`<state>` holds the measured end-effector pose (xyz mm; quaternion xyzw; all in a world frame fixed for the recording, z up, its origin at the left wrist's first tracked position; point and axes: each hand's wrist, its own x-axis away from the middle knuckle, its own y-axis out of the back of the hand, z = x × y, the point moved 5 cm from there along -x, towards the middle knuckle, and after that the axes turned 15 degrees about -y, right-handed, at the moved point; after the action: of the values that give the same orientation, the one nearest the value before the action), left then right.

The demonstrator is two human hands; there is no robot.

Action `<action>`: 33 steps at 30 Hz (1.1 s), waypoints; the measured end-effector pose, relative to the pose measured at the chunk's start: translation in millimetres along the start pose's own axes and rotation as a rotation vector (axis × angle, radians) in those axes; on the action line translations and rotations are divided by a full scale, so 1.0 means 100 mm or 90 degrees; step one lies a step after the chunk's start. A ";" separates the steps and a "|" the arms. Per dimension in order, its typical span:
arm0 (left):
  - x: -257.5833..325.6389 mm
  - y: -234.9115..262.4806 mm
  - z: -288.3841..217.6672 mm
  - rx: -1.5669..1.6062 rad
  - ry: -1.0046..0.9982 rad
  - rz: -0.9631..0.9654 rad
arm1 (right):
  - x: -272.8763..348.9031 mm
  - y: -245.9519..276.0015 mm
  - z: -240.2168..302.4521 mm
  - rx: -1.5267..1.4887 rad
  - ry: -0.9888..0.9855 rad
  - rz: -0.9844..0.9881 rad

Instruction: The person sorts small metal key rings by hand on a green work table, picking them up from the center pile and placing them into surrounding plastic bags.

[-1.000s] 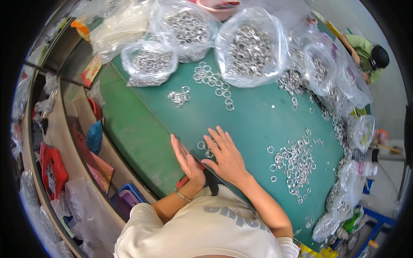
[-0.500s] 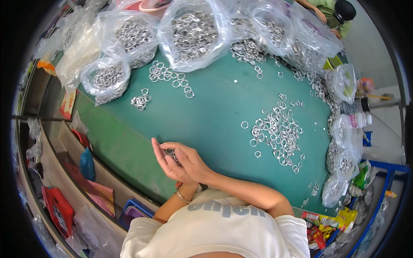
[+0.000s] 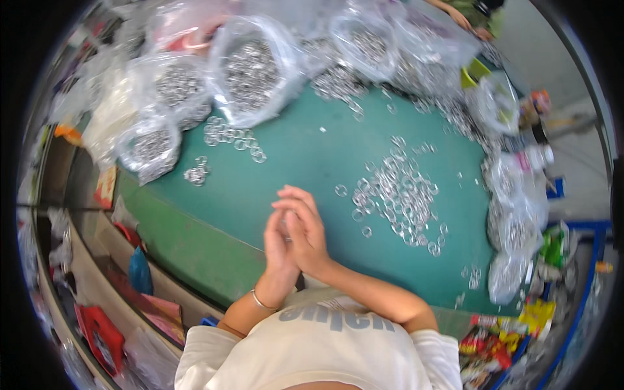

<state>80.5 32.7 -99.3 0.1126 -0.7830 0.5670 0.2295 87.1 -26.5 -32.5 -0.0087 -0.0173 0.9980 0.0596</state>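
Note:
My left hand (image 3: 277, 252) and my right hand (image 3: 309, 242) are cupped against each other above the near part of the green table. Between the palms a little of some small metal rings (image 3: 286, 227) shows, blurred; the fingers hide most of them. To the right of my hands a loose pile of silvery rings (image 3: 404, 200) is spread on the table. Farther off to the left lie a small cluster of rings (image 3: 196, 173) and a flat group of rings (image 3: 229, 134).
Clear plastic bags full of rings, among them a large open bag (image 3: 224, 107), line the far edge of the green table (image 3: 292, 156). More bags (image 3: 506, 276) run down the right side. Shelves with a red container (image 3: 97, 331) stand at left. A co-worker's hand (image 3: 459, 18) shows at top right.
My joined hands have moved right and away from me, with fingertips now pointing farther forward. The palms have closed more over the rings. The whole view has shifted a little.

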 end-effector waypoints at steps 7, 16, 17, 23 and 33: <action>-0.23 -0.01 -0.23 0.083 0.099 -0.008 | 0.05 0.44 0.45 0.035 0.072 0.005; -1.05 -0.90 -2.28 -0.055 -0.476 0.038 | 0.39 1.01 -0.01 0.169 -0.170 0.031; -1.10 -0.93 -2.56 -0.052 -0.508 0.057 | 0.41 1.06 -0.06 0.157 -0.181 0.013; -0.95 -0.72 -3.08 0.043 -0.544 -0.046 | 0.46 1.23 -0.22 0.112 -0.221 -0.073; -1.19 -0.64 -3.54 -0.630 -0.896 -0.020 | 0.38 1.25 0.07 0.338 -0.051 -0.109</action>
<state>293.8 334.6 -14.5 0.3357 -0.8986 -0.0445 -0.2791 34.4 -146.2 -30.6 0.0482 0.2415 0.9586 0.1428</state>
